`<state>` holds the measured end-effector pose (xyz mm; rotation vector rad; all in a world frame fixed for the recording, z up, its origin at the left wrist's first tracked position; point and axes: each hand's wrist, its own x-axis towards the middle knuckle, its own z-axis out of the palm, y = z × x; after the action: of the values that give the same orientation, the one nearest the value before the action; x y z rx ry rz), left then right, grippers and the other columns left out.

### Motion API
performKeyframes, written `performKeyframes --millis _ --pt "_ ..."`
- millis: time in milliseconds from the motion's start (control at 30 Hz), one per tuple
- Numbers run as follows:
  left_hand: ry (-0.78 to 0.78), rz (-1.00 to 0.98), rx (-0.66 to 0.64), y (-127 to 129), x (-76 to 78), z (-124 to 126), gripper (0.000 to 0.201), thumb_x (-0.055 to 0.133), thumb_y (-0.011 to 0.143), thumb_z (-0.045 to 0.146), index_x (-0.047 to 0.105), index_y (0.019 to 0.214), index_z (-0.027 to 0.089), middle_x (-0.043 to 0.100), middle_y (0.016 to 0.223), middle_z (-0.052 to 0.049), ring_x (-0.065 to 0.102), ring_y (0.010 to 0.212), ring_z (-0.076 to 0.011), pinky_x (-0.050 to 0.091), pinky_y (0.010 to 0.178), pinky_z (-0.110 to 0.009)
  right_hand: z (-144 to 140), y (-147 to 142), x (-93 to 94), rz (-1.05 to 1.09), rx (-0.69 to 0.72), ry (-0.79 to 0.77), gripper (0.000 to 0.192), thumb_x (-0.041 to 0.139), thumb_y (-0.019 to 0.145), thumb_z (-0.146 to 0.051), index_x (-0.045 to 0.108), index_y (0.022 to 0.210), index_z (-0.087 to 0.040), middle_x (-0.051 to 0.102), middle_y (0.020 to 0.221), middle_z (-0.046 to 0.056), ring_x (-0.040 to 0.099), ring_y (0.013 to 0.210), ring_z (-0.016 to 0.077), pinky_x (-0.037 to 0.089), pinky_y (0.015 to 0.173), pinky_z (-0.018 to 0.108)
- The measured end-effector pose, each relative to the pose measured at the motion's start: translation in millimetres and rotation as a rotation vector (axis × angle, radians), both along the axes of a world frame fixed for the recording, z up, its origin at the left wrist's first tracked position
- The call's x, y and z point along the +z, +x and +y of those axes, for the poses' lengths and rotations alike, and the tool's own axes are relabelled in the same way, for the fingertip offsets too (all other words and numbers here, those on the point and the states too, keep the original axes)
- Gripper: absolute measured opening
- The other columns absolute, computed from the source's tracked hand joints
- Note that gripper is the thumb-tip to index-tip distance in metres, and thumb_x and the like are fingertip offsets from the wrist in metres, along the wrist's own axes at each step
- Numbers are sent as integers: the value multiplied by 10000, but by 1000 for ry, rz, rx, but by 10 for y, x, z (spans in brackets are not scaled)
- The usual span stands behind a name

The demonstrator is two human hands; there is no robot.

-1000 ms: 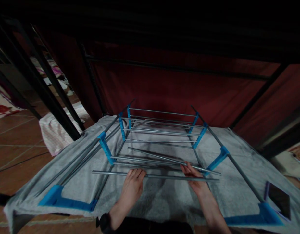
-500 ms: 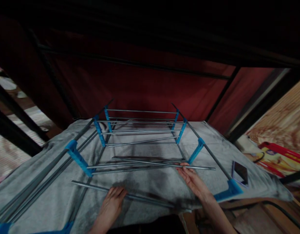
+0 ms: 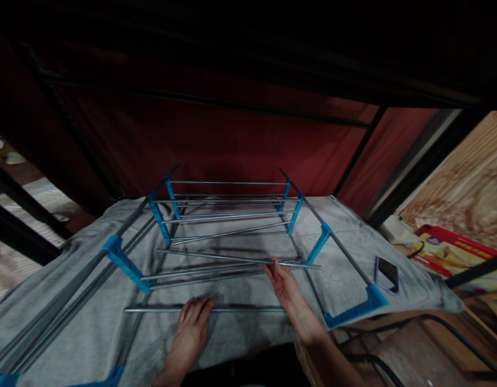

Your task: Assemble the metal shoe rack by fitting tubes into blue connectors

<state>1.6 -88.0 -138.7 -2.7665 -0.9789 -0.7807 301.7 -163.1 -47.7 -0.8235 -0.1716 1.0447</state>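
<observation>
A rack frame (image 3: 228, 217) of grey metal rods and blue plastic brackets lies on a grey cloth (image 3: 91, 322). My left hand (image 3: 190, 328) rests flat on a loose metal rod (image 3: 151, 309) that lies crosswise near me. My right hand (image 3: 286, 285) reaches forward, its fingertips touching another loose rod (image 3: 216, 256) that slants across the frame's near end. Whether the fingers close around that rod is unclear in the dim light.
A smartphone (image 3: 387, 271) lies on the cloth at the right. A dark red fabric panel (image 3: 232, 140) with black bars stands behind the frame. A black cable (image 3: 442, 322) and a red and yellow package (image 3: 454, 250) lie on the floor at right.
The view has swung to the right. My left hand has turned the near rod level across the cloth. My right hand has shifted left along the slanted rod.
</observation>
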Motion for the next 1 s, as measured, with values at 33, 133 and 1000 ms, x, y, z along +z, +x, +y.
performKeyframes --millis 33,133,1000 --pt "-2 -10 0 11 16 -10 475 414 912 74 672 1273 244 731 1197 -70 670 1107 -220 481 1063 -412 -7 -29 -2 -4 -22 3 262 903 657 -363 760 823 -220 768 870 -27 721 877 146 541 1046 351" --pt "-29 -15 -5 40 53 -41 483 419 901 60 660 1284 230 727 1205 -72 670 1114 -219 477 1070 -414 -94 -75 -26 14 -93 9 233 895 682 -360 756 813 -225 772 922 -29 720 913 143 536 1066 350" --pt "125 -19 101 386 1372 311 563 460 894 8 529 1427 175 622 1333 -141 469 1368 -288 272 1201 -547 -181 185 -207 -51 -88 -35 212 908 656 -321 760 789 -247 773 925 -26 718 883 139 562 1033 343"
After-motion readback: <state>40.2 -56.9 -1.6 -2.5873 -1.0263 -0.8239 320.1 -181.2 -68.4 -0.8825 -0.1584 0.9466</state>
